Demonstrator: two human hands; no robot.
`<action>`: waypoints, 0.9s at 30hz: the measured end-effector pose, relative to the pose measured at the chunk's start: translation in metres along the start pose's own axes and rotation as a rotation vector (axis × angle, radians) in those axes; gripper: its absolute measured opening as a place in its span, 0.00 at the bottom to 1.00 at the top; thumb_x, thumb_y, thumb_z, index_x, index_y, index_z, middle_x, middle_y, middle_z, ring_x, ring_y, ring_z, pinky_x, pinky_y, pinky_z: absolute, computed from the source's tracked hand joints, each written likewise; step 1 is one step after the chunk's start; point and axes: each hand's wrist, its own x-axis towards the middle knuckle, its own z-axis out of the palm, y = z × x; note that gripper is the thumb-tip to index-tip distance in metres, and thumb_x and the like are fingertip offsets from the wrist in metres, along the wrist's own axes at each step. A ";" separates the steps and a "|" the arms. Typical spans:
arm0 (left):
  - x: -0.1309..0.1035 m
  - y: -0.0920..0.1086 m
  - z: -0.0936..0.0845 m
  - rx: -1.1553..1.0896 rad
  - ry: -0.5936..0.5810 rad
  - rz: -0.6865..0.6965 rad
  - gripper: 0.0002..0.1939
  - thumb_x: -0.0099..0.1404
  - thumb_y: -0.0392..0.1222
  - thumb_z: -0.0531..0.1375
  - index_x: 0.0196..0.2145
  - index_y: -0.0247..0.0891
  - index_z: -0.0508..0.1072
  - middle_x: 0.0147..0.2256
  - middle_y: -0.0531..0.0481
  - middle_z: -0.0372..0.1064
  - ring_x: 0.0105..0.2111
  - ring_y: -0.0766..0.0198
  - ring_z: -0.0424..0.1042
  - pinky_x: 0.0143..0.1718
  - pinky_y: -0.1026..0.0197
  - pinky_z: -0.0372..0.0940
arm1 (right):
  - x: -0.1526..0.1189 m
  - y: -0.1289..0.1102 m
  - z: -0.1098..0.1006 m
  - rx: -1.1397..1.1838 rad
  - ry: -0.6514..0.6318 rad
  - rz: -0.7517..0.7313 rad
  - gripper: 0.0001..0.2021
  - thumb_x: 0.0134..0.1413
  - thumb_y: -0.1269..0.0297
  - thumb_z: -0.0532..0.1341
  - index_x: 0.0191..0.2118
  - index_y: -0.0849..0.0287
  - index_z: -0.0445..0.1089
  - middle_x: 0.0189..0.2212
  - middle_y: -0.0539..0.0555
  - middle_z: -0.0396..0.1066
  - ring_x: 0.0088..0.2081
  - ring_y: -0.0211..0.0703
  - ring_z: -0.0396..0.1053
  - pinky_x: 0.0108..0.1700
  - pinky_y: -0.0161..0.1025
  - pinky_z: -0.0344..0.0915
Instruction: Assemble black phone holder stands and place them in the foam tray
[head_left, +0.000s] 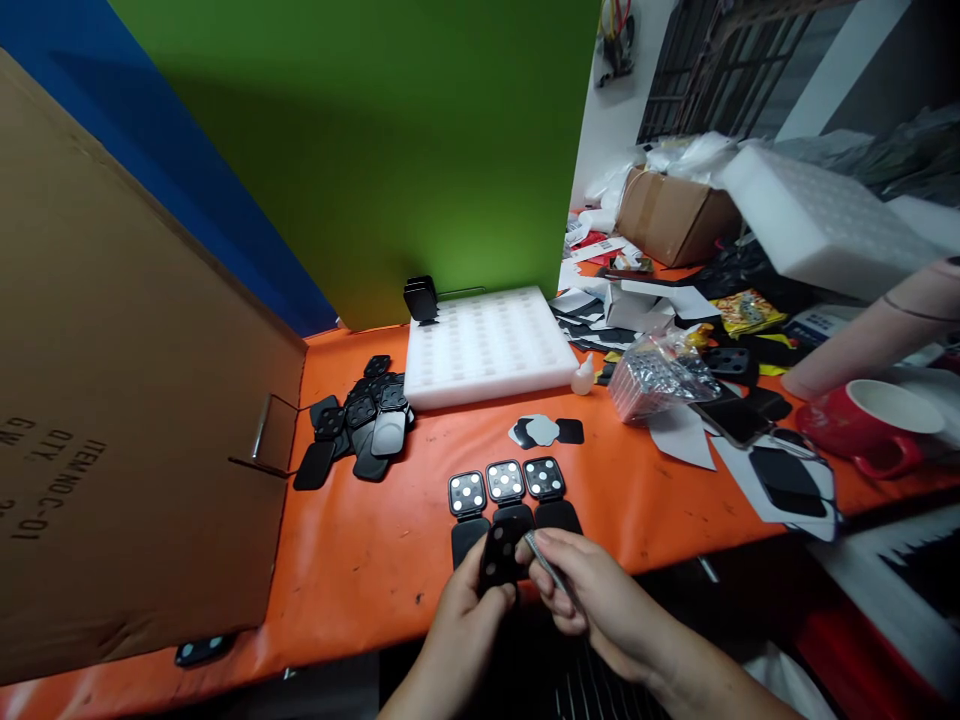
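Note:
Near the front edge of the orange table, my left hand [474, 610] grips a black plate [501, 552] with pale round dots, tilted upright. Close on its right, my right hand [581, 585] pinches a thin grey flat piece [547, 562], its tip near the plate. Just beyond my hands lie three open black hinged pieces [505, 481] in a row, white dots on their square ends; the lower parts are partly hidden by my hands. Behind them are white and black cut-out sheets [541, 430].
A white foam tray [487, 345] bears black pieces [421, 298] at its back left. Left of it is a pile of black parts [361, 410]. A cardboard box [135, 400] borders the left. Rightward are a small bottle [583, 375], a phone [739, 415] and a red mug [870, 425].

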 end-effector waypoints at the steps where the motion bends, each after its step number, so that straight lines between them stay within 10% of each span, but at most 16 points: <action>1: -0.002 0.002 -0.001 0.063 0.003 0.041 0.25 0.53 0.30 0.50 0.50 0.38 0.64 0.40 0.49 0.68 0.42 0.60 0.66 0.43 0.59 0.62 | -0.002 -0.002 0.000 -0.002 0.002 0.016 0.14 0.55 0.55 0.53 0.33 0.62 0.65 0.21 0.45 0.55 0.17 0.25 0.46 0.18 0.26 0.38; 14: -0.017 0.016 -0.002 0.539 -0.077 0.317 0.20 0.59 0.31 0.52 0.49 0.46 0.64 0.45 0.49 0.67 0.43 0.62 0.67 0.45 0.62 0.62 | 0.000 0.002 -0.009 0.067 -0.035 0.116 0.14 0.51 0.55 0.58 0.25 0.61 0.59 0.18 0.43 0.54 0.15 0.24 0.43 0.15 0.27 0.33; 23: 0.000 0.011 -0.001 0.099 0.275 0.084 0.11 0.61 0.46 0.56 0.35 0.36 0.69 0.30 0.50 0.71 0.32 0.61 0.70 0.35 0.62 0.65 | -0.005 0.006 0.001 0.159 -0.133 0.175 0.16 0.55 0.51 0.52 0.34 0.60 0.64 0.18 0.43 0.55 0.14 0.23 0.43 0.16 0.26 0.35; 27: -0.005 0.009 0.001 0.183 0.203 0.215 0.10 0.62 0.42 0.55 0.40 0.40 0.70 0.32 0.51 0.72 0.34 0.63 0.71 0.36 0.64 0.65 | -0.009 0.005 0.002 0.222 -0.094 0.229 0.09 0.53 0.59 0.56 0.32 0.61 0.62 0.22 0.46 0.58 0.15 0.22 0.47 0.16 0.24 0.36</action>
